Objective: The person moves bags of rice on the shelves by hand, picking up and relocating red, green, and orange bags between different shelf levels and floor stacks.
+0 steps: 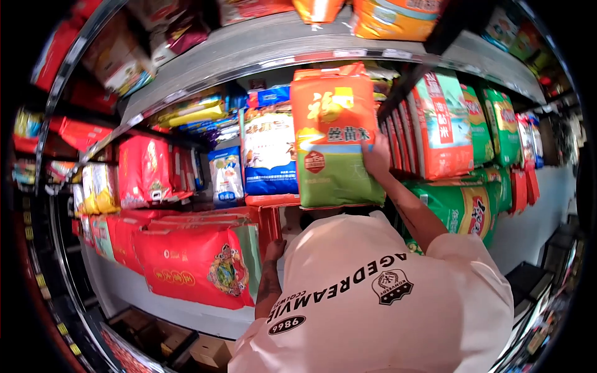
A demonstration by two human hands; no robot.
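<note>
An orange and green bag of rice (333, 146) stands upright in front of my chest, before the shelf. My right hand (376, 155) is closed on the right side of the bag, with its fingertips out of sight. My left hand (275, 250) is low at my left side, close to the edge of a red bag (267, 222). It is dark and small there, so its fingers are hard to make out. Behind the rice bag on the left is a blue and white bag (269, 152).
A shelf board (249, 56) with price labels runs above the bags. Large red bags (193, 264) are stacked low at the left. To the right are upright red and white bags (441, 127) and a green bag (463, 205). A cardboard box (210, 351) is at the bottom.
</note>
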